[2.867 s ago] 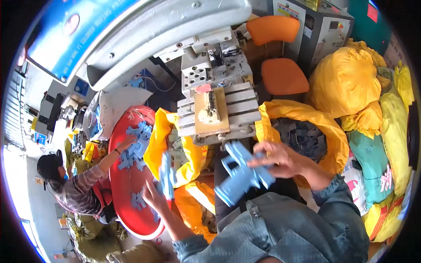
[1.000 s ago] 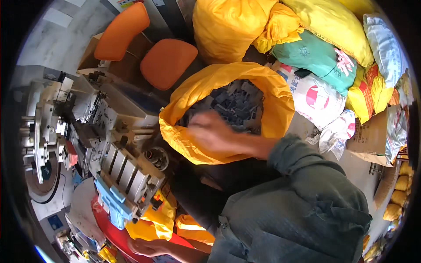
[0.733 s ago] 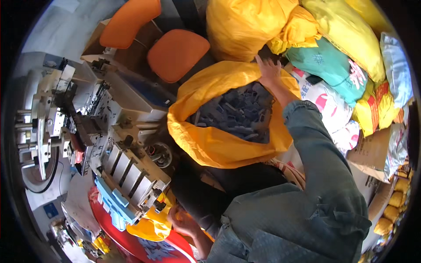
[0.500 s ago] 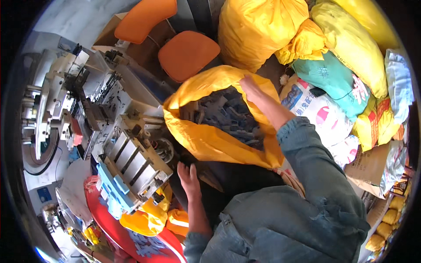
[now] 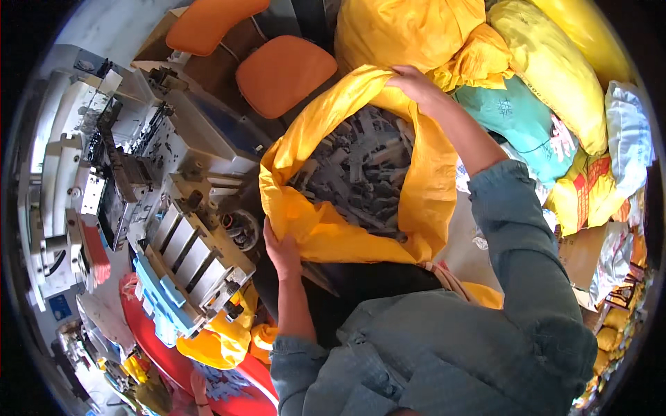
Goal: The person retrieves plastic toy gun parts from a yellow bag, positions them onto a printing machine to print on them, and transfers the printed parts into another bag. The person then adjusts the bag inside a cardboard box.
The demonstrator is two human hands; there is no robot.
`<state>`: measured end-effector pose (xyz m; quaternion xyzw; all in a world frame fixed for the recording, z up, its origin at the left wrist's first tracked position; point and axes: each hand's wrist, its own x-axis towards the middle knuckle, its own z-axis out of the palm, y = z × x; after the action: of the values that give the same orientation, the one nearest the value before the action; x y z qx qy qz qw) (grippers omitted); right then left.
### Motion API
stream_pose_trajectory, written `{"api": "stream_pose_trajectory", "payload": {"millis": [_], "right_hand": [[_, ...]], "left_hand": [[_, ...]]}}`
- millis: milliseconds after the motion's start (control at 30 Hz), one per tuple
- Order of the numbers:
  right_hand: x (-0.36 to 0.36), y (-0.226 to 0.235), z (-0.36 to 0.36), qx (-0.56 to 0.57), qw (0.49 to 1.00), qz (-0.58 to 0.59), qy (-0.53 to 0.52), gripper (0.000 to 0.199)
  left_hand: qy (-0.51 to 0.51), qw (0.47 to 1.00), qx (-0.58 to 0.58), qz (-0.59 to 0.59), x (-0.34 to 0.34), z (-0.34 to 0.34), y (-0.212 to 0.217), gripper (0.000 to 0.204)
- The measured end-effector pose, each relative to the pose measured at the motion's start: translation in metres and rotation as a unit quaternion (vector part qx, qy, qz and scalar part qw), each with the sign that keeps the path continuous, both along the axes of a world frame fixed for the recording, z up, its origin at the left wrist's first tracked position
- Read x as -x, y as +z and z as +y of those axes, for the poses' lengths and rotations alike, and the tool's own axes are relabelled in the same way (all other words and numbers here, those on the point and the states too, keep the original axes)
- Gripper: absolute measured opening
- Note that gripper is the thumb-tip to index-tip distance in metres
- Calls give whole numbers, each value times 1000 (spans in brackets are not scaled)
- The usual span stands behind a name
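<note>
Holding the big yellow bag (image 5: 416, 215) wide open, our left hand (image 5: 281, 251) and right hand (image 5: 414, 83) each grip its rim, so the grey parts (image 5: 361, 173) inside show.

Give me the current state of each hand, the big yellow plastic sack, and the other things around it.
Big yellow plastic sack: open, mouth spread.
Grey plastic parts: piled inside the sack.
Left hand: gripping the sack's near rim.
Right hand: gripping the far rim.
Orange padded chair: unoccupied.
Teal sack: closed, lying among full yellow bags.
</note>
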<state>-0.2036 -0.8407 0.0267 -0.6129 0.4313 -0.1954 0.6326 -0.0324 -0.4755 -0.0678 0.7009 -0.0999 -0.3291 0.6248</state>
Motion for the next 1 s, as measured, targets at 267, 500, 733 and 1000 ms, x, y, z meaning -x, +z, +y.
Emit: {"api": "stream_pose_trajectory", "payload": {"millis": [267, 500, 733, 1000], "right_hand": [[-6, -14, 74, 562, 820, 29, 108, 29], [-27, -200, 93, 497, 657, 470, 316, 69], [-48, -254, 86, 445, 699, 472, 302, 43], [-23, -31, 110, 320, 709, 197, 597, 30]], "left_hand": [[20, 995, -9, 98, -6, 21, 13, 43], [0, 996, -77, 54, -1, 55, 25, 42], [-8, 920, -230, -318, 26, 79, 75, 34], [-261, 789, -90, -549, 46, -23, 73, 51]]}}
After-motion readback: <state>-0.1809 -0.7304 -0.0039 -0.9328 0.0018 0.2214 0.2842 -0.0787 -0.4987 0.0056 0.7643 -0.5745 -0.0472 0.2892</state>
